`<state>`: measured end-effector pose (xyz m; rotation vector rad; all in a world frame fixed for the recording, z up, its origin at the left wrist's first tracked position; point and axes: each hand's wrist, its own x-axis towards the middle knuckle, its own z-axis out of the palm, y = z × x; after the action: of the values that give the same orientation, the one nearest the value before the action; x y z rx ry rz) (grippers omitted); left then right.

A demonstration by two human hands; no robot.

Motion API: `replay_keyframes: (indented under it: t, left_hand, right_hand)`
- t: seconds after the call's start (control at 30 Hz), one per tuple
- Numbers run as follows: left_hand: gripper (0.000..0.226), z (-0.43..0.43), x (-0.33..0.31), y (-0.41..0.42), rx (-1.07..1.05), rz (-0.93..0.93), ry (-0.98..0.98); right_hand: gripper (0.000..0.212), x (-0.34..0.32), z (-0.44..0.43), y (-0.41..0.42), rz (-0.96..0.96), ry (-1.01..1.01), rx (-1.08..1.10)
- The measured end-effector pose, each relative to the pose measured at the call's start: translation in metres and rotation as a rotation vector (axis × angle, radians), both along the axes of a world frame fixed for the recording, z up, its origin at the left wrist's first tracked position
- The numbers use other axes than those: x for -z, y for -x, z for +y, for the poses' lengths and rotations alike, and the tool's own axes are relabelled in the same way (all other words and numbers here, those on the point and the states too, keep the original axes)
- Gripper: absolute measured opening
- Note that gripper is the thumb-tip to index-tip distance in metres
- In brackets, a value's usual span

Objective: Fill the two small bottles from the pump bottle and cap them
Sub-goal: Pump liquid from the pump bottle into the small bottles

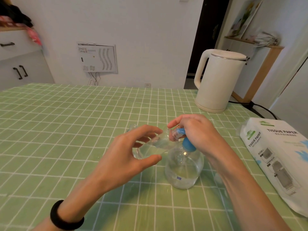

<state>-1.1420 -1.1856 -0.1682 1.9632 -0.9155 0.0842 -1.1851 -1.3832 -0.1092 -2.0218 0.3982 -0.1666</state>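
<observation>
Plainly legible from the head view: "TISSUE PAPER", printed twice in dark capitals on the white tissue pack (280, 157) lying at the right edge of the green checked tabletop (58, 122), with green logos above the words and smaller print too fine to read. Low on the clear pump bottle (185, 170), a small blue label, its text too small to make out. On the wall behind, a printed sheet (97, 57), equally unreadable.

Left hand (126, 152), black band (65, 217) at the wrist: thumb below and fingers above, pinching a small bottle (155, 144) held off the tabletop, tilted, partly filled with clear liquid, its mouth up against the spout of the blue pump head (188, 144).

Right hand (196, 130): fingers curled down over the pump head, forearm passing just right of the pump bottle, which stands upright near mid-tabletop.

Just behind the left fingers, a second small bottle (132, 127), only its top showing. Far right at the back, a white kettle (218, 80).
</observation>
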Motion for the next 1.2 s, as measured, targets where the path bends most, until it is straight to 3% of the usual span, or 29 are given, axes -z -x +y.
replay_keyframes:
  t: [0.43, 0.67, 0.83, 1.2]
  left_hand:
    - [0.051, 0.001, 0.003, -0.004, 0.000, -0.003, -0.013]
    - [0.051, 0.000, 0.002, -0.004, -0.004, 0.002, 0.006]
    - [0.051, 0.000, 0.000, -0.002, 0.001, 0.006, 0.025]
    - [0.051, -0.001, -0.002, -0.002, 0.005, -0.014, 0.045]
  right_hand:
    - [0.038, 0.004, 0.001, -0.002, 0.003, -0.044, 0.009]
    - [0.028, 0.000, -0.007, -0.006, -0.075, -0.042, 0.056]
    - [0.032, 0.002, -0.008, -0.005, -0.201, -0.129, 0.106]
    - [0.037, -0.003, -0.012, -0.005, -0.275, -0.201, 0.132]
